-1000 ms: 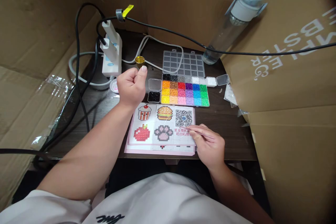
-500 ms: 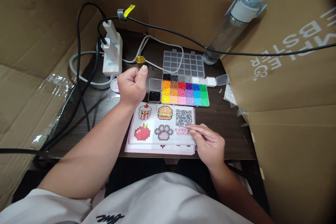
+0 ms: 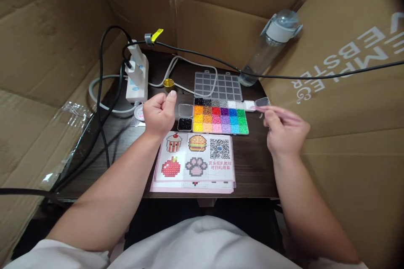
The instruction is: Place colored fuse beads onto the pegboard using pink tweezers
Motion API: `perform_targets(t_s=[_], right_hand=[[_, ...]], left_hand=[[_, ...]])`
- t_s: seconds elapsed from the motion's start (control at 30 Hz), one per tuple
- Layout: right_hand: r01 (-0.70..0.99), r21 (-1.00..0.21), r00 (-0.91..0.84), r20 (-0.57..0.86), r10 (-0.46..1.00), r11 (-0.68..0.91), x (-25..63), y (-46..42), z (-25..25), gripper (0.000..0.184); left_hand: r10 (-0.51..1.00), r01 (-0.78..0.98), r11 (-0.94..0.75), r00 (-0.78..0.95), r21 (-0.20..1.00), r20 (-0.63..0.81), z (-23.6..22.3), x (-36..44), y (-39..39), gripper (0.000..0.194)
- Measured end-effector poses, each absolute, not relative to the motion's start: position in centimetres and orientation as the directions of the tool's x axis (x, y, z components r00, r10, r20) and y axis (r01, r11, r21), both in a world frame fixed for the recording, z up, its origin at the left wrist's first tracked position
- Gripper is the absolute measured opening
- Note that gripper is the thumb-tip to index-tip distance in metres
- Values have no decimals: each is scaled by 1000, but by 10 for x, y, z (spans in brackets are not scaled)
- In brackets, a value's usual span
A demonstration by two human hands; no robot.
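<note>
My right hand pinches a pair of pink tweezers. Their tips reach to the small open box of white beads at the sorting box's back right corner. My left hand is closed in a fist with the thumb on top; whatever it may hold is hidden. Just beyond that fist stands a small gold cup. Between my arms lies a pattern sheet under a clear pegboard, with a cupcake, a burger, an apple and a paw. Coloured beads fill the sorting box behind it.
A small box of black beads sits left of the sorting box, whose clear lid leans back. A water bottle stands back right. The power strip and black cables occupy the left. Cardboard walls surround the table.
My right hand has moved with the tweezers from the pattern sheet up and right to the white bead box. The left fist stays by the gold cup. The whole view has shifted slightly.
</note>
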State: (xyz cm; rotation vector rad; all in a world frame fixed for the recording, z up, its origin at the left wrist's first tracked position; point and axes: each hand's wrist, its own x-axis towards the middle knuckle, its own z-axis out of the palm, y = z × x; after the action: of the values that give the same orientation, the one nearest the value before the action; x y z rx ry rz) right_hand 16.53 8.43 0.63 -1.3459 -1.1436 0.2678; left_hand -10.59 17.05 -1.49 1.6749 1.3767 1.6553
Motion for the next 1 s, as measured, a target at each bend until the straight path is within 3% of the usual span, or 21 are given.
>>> perform_targets(t_s=[0.1,0.37,1.0], right_hand=[[406,-856,445,491,749,320,183,121,-1,17],[347,-906,482,393,783,241,184,143,-36,20],[300,-940,471,293,832,161,175,157,-41,19]], left_hand=[[837,348,-428,-195,834,511,-17,-107,172,56],[850,363,-404,-191,840,492,-20,-109,173,55],[875,402,-319,-222,858,429,-20,-117,172,54]])
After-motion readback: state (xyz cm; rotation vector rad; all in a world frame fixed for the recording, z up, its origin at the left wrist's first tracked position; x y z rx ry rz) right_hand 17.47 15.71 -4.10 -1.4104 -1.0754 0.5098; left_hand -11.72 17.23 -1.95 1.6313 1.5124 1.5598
